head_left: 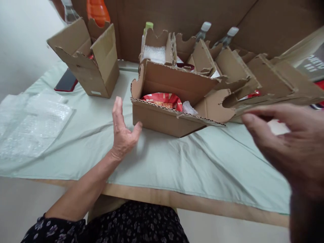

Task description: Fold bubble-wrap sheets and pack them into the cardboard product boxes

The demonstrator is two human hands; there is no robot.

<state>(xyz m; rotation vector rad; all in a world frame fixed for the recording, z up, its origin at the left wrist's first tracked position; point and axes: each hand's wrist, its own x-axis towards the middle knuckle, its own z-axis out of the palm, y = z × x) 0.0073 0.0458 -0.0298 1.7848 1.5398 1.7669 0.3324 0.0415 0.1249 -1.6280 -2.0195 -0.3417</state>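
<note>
An open-topped cardboard box (pixel 162 119) stands tilted at the front of a row of boxes. Inside it lie a red snack packet (pixel 164 99) and a crumpled piece of clear plastic (pixel 189 108). My left hand (pixel 124 130) is just left of this box, open, fingers raised and thumb apart, with nothing in it. Over on the right, my right hand (pixel 291 138) is close to the camera and slightly blurred. Its thumb and index finger come together in a pinch near the box's right end; what they hold, if anything, is hidden. A white patch shows behind its fingers.
Several more cardboard boxes (pixel 234 69) stand behind, one containing bubble wrap (pixel 154 54). A separate box (pixel 101 72) is at left, beside a dark phone (pixel 66 80). Bubble wrap sheets (pixel 35 125) lie on the green cloth (pixel 162 162). Bottles (pixel 98 11) stand at the back.
</note>
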